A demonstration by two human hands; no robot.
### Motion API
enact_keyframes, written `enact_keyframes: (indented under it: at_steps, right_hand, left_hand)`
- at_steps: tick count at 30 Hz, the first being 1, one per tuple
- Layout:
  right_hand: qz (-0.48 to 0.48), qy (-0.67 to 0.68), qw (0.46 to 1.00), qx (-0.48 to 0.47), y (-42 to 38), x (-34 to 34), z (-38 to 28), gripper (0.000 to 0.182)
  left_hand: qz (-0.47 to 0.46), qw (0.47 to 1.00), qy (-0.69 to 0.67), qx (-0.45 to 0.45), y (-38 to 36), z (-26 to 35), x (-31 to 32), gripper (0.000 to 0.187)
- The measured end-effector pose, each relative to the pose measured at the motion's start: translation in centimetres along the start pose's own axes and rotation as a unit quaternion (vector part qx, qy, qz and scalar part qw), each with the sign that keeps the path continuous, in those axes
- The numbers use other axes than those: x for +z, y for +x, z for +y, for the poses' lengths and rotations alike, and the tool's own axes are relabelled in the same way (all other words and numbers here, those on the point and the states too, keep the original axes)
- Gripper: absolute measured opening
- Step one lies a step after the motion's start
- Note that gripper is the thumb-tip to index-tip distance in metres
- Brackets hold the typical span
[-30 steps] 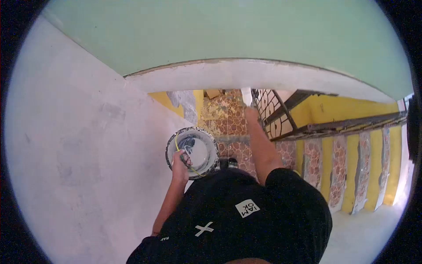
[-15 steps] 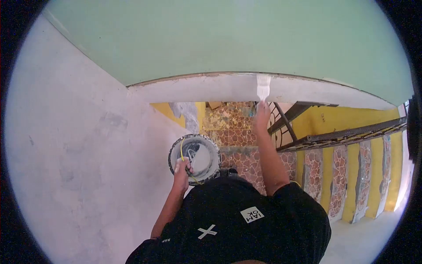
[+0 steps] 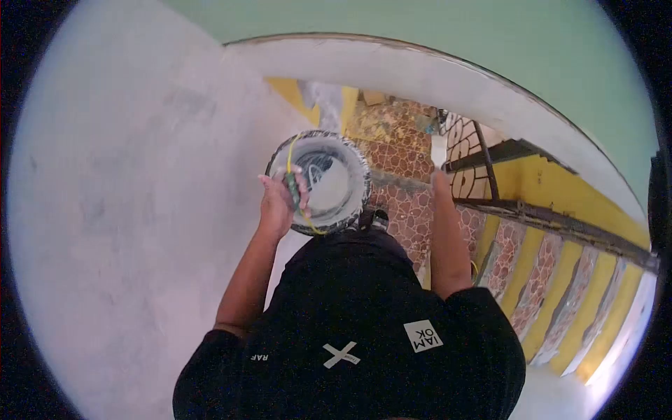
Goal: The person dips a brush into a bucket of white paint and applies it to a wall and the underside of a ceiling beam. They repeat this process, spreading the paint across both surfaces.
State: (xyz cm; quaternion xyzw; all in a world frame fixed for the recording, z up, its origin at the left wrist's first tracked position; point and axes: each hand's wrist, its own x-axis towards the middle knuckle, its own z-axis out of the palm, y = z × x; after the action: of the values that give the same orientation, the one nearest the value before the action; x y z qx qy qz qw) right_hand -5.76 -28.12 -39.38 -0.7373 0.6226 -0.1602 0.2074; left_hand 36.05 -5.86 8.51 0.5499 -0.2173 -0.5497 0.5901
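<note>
A round bucket with a white-spattered dark rim hangs in front of my body, with pale liquid and a looped thin object inside. My left hand is wrapped round the green grip of its yellow handle, at the bucket's left side. To the right, my right hand holds a brush with a broad white end pointing away from me. The brush is apart from both the wall and the bucket.
A pale wall fills the left side. Ahead, a whitish ledge curves below a green surface. Down on the right are a dark metal railing, yellow-sided steps and a red patterned floor.
My right hand has brought the brush down off the whitish ledge, towards me. The view has shifted, and the bucket with my left hand now appears higher and larger.
</note>
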Motion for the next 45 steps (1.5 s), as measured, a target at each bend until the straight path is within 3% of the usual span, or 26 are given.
enact_keyframes:
  at_steps: [1, 2, 4, 5, 8, 10, 11, 13, 14, 16, 19, 22, 25, 27, 31, 33, 34, 38, 41, 43, 45]
  right_hand:
    - [-0.026, 0.199, 0.972, 0.124, -3.6, -5.2, -5.0, 0.035]
    - [-0.052, 0.383, 0.889, 0.248, -5.6, -9.5, -11.6, 0.038]
    - [-0.107, 0.573, 0.78, 0.226, -8.5, -9.0, -10.5, 0.029]
    - [-0.113, 0.571, 0.782, 0.222, -9.6, -10.2, -11.6, 0.029]
    - [-0.184, 0.502, 0.799, 0.275, -10.8, -16.7, -18.7, 0.03]
    - [-0.154, 0.456, 0.863, 0.153, -11.5, -19.3, -21.9, 0.027]
    - [-0.157, 0.453, 0.864, 0.153, -12.1, -21.2, -23.7, 0.027]
    - [-0.264, 0.351, 0.896, 0.071, -11.7, -25.2, -28.2, 0.035]
    - [-0.263, 0.348, 0.897, 0.069, -11.7, -26.6, -30.3, 0.035]
    - [-0.272, 0.227, 0.924, -0.144, -11.6, -28.0, -34.3, 0.031]
    - [-0.265, 0.134, 0.93, -0.218, -12.0, -27.2, -40.0, 0.033]
    - [-0.199, 0.025, 0.957, -0.212, -10.9, -23.8, -43.3, 0.037]
    - [-0.219, -0.051, 0.948, -0.224, -9.4, -21.1, -45.7, 0.035]
    - [-0.2, -0.02, 0.942, -0.271, -8.3, -16.0, -43.8, 0.043]
    - [-0.196, -0.151, 0.953, -0.175, -8.8, -11.8, -44.2, 0.042]
    - [-0.181, -0.217, 0.952, -0.12, -8.9, -10.9, -44.3, 0.041]
    - [-0.149, -0.253, 0.949, -0.115, -9.7, -11.2, -44.9, 0.044]
    - [-0.116, -0.28, 0.947, -0.102, -10.9, -12.3, -46.6, 0.045]
    - [-0.167, -0.244, 0.954, -0.057, -11.3, -13.9, -48.0, 0.041]
    - [-0.175, -0.219, 0.959, -0.039, -11.4, -13.7, -48.0, 0.04]
    - [-0.181, -0.195, 0.964, -0.018, -11.7, -13.7, -47.6, 0.038]
  left_hand:
    - [-0.04, 0.999, -0.015, 0.015, 0.2, 0.2, -0.1, 0.085]
    - [-0.081, 0.996, -0.028, 0.031, 0.4, 0.2, -0.6, 0.09]
    - [-0.063, 0.998, -0.025, 0.011, 0.3, 0.1, -0.8, 0.093]
    - [-0.06, 0.998, -0.019, -0.011, 0.4, 0.0, -1.1, 0.096]
    - [-0.055, 0.998, -0.03, 0.02, 0.0, -0.6, -1.8, 0.087]
    - [-0.044, 0.998, -0.048, 0.016, -0.3, -0.8, -1.6, 0.082]
    - [-0.035, 0.998, -0.05, 0.02, -0.5, -0.6, -1.3, 0.075]
    - [-0.03, 0.997, -0.057, 0.034, -0.5, -0.2, -1.1, 0.068]
    - [-0.041, 0.997, -0.067, 0.022, -0.7, -0.2, -1.3, 0.062]
    - [-0.054, 0.995, -0.081, 0.008, -1.0, -0.3, -1.3, 0.057]
    - [-0.065, 0.992, -0.106, -0.005, -1.6, -1.1, 0.1, 0.049]
    - [-0.041, 0.988, -0.13, 0.07, -2.0, -1.5, 2.8, 0.038]
    - [-0.063, 0.986, -0.134, 0.078, -1.7, -2.4, 3.9, 0.034]
    - [-0.055, 0.983, -0.016, 0.172, -1.2, -3.8, 4.0, 0.041]
    - [-0.095, 0.982, -0.006, 0.164, -3.1, -3.3, 3.3, 0.048]
    - [-0.086, 0.953, 0.124, 0.263, -3.2, -4.3, 2.9, 0.053]
    - [-0.149, 0.973, -0.002, 0.179, -4.2, -3.1, 3.2, 0.059]
    - [-0.127, 0.971, 0.021, 0.2, -4.1, -3.2, 3.5, 0.06]
    - [-0.176, 0.969, 0.023, 0.172, -4.9, -2.9, 3.4, 0.055]
    - [-0.199, 0.967, -0.075, 0.143, -5.5, -2.6, 3.4, 0.046]
    - [-0.22, 0.967, -0.005, 0.126, -5.4, -2.3, 2.6, 0.048]
